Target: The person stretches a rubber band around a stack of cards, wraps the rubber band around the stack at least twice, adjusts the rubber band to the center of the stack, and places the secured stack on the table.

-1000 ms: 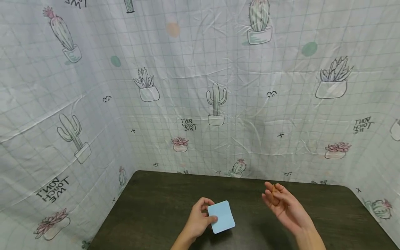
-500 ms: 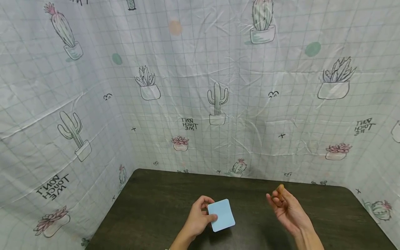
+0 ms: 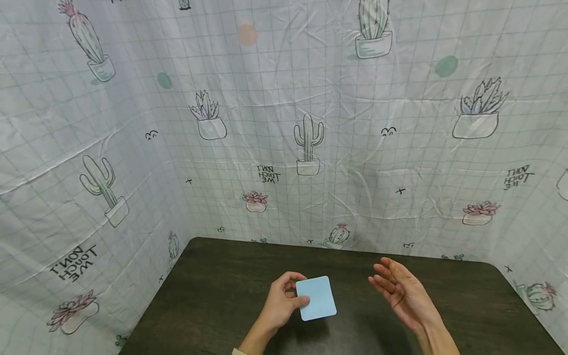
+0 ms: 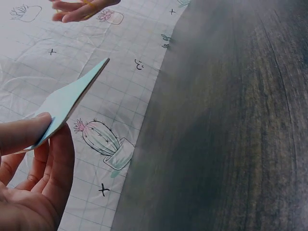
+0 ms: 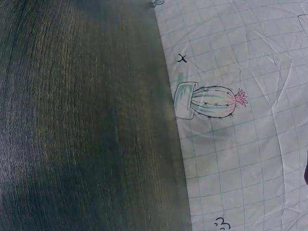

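My left hand [image 3: 280, 304] pinches a light-blue square card [image 3: 317, 298] with rounded corners, thumb on its face and fingers behind. Seen nearly edge-on in the left wrist view, the card [image 4: 72, 96] shows a thin brownish edge. To its right, my right hand [image 3: 408, 296] is raised above the table, apart from the card, palm turned toward the left and fingers spread and slightly bent. A thin yellow band [image 4: 89, 4], like a rubber band, lies across the right fingers in the left wrist view; the head view barely shows it. The right wrist view shows no hand.
Below both hands is a dark wooden table [image 3: 222, 276]. A white grid-patterned cloth [image 3: 355, 197] printed with potted cacti hangs along the table's back and sides.
Half a second ago my right thumb and finger met around something yellowish; now they have spread apart. The left hand and card have risen slightly in the view, the card turning a little.
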### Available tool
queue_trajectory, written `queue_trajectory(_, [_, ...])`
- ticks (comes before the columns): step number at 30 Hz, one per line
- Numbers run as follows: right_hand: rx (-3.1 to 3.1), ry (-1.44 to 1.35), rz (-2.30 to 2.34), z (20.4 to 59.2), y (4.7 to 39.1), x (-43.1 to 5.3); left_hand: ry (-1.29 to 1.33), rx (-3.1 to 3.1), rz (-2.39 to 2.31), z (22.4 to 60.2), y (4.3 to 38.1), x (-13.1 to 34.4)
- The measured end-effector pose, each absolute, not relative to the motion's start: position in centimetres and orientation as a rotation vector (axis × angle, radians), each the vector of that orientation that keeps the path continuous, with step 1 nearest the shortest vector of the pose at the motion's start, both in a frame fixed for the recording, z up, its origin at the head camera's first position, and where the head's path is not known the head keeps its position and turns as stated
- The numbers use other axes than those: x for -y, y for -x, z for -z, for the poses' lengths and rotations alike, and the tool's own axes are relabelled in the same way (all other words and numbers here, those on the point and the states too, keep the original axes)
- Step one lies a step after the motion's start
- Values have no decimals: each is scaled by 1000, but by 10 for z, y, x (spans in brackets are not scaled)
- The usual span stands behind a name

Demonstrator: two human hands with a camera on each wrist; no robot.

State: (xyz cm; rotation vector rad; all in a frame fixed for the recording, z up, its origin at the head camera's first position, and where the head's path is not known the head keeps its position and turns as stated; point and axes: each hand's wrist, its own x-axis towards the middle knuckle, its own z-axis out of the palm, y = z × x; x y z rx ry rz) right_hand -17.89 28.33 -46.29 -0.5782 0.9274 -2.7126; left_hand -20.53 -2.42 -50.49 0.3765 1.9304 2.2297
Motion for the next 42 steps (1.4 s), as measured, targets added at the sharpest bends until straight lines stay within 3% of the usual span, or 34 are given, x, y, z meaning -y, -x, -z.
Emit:
queue_trajectory(16, [-1448,354,2616,463,176,-275,-461,-1964,-2236,489,205,22])
queue_trajectory(25, [-1579,466,2314,464,181,-275,-534,-1972,-2236,482,210,20])
queue_trajectory(42, [-1767,475,2150,459,186,-275,-643,-2083,-2129,475,217,15])
